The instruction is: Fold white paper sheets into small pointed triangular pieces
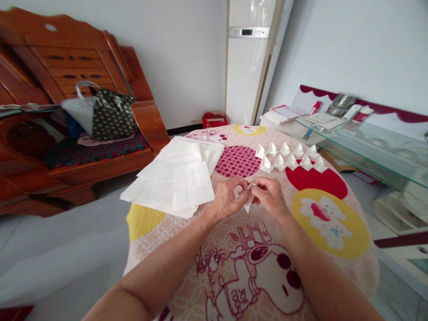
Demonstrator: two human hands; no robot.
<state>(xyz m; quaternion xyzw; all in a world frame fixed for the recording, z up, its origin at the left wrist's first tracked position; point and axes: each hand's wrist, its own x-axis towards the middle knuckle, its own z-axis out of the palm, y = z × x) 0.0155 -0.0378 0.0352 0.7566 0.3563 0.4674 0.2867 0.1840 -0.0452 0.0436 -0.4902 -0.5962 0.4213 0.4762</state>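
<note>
Patterned tablecloth [224, 236], folded paper [248, 205] between hands [230, 196]

Pale walls [187, 53] rise behind the table [354, 274], a tall white air conditioner [245, 73] catching light past its far edge; a carved wooden sofa [75, 67] stands off the left edge, a glass shelf [374, 147] off the right, and the floor [67, 249] is glossy grey
</note>
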